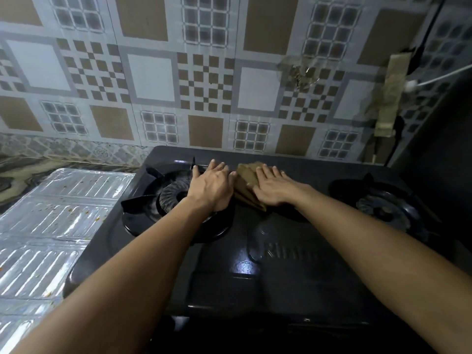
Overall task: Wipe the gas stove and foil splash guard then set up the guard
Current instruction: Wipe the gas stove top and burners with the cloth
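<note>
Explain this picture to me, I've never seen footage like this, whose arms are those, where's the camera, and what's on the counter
There is no machine here. The arms belong to a person, and the single picture comes from a wide-angle camera worn on their head, looking forward and down, which is why the edges bend.

In front of them sits a black gas stove with two burners. The right hand lies flat, fingers straight, pressing a folded brown cloth onto the stove top between the burners. The left hand rests open beside the cloth, over the left burner; it holds nothing.

To the left of the stove, a silver foil splash guard lies flat on the counter, flecked with food bits. Behind everything is a patterned tiled wall.
</note>
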Action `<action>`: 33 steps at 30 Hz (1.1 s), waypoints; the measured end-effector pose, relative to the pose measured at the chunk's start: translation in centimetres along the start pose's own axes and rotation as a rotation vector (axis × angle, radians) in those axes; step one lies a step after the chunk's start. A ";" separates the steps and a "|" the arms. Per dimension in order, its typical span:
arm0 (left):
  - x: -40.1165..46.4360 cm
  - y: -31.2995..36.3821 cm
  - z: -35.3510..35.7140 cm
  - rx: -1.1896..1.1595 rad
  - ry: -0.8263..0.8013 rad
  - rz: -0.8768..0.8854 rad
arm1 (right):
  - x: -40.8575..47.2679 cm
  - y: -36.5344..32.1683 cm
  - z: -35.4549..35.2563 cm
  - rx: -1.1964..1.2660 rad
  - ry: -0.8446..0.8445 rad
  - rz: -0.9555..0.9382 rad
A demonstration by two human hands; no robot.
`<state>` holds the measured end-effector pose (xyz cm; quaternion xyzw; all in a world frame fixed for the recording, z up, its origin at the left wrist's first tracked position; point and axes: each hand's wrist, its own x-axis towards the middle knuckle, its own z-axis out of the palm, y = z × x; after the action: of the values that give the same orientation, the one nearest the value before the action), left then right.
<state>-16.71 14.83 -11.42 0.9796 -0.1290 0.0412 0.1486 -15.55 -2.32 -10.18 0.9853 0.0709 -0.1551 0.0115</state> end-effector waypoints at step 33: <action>6.8 21.4 4.2 0.126 -0.051 0.176 | 4.5 29.9 -5.6 -0.084 -0.257 0.169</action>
<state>-15.71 -7.84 -8.58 0.9726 -0.2154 0.0374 0.0794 -5.28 -31.05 -6.19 0.9584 -0.0078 -0.2754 0.0748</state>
